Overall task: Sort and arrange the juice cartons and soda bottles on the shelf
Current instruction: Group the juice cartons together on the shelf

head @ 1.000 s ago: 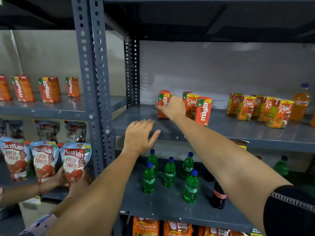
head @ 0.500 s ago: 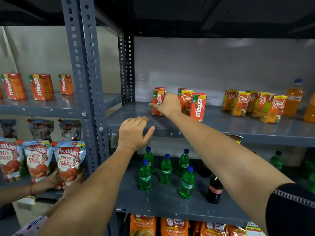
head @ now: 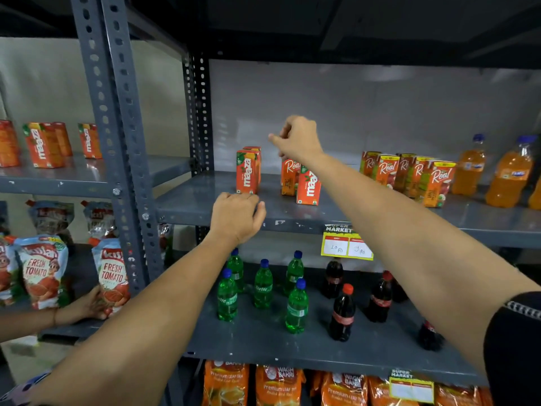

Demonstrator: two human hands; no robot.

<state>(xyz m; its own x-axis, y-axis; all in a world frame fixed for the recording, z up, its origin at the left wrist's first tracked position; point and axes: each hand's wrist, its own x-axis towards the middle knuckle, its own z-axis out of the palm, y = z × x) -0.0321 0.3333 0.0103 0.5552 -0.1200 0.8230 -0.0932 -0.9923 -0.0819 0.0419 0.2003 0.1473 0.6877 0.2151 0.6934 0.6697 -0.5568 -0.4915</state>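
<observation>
Two orange Maaza cartons (head: 248,172) stand one behind the other at the left of the grey middle shelf (head: 366,215). To their right are a Real carton (head: 289,177) and another Maaza carton (head: 308,187). My right hand (head: 298,139) hovers above these with loosely curled fingers and holds nothing. My left hand (head: 237,215) rests on the shelf's front edge, just before the left Maaza cartons. Several Real cartons (head: 409,177) and orange soda bottles (head: 510,174) stand further right. On the shelf below are green Sprite bottles (head: 263,284) and dark cola bottles (head: 342,312).
A perforated steel post (head: 117,142) divides the bays. The left bay holds more Maaza cartons (head: 44,145) and tomato ketchup pouches (head: 41,268), where another person's hand (head: 87,306) works. A yellow price tag (head: 347,244) hangs from the shelf edge. Tea packets (head: 278,385) fill the bottom shelf.
My right hand let go of the left Maaza carton and rose above the cartons. My left hand's fingers curled in on the shelf edge.
</observation>
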